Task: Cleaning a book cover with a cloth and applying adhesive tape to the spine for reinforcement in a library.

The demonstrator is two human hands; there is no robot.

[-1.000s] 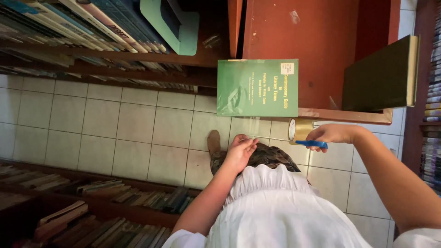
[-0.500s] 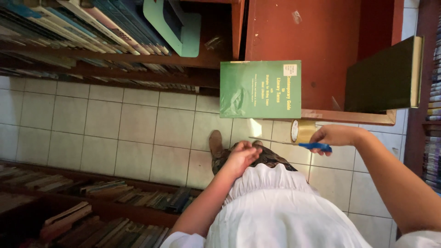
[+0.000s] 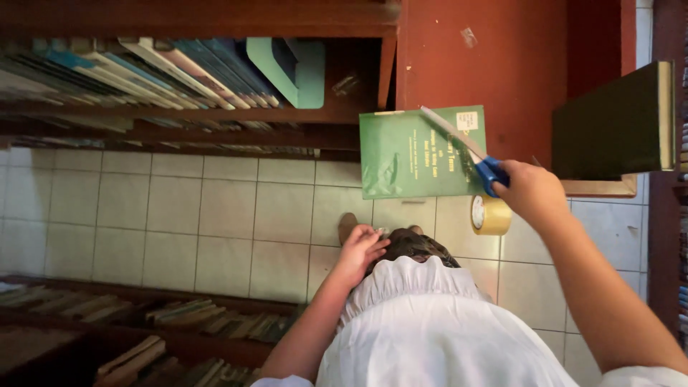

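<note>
- Above the tiled floor [image 3: 215, 215], between bookshelves: right hand [image 3: 534, 190] raised, fingers closed around the blue handles of a pair of scissors [image 3: 466, 147]; blades together, pointing up-left across the green book [image 3: 423, 152].
- Green book leans against the red-brown cabinet side [image 3: 502, 64], cover facing the camera.
- Roll of clear tape [image 3: 490, 214] on the floor just below the book's lower right corner, beside the right wrist.
- Left hand [image 3: 362, 251] low at the knee, fingers curled on a small pale scrap; what it is cannot be told.
- Dark book [image 3: 609, 122] on the ledge at right.
</note>
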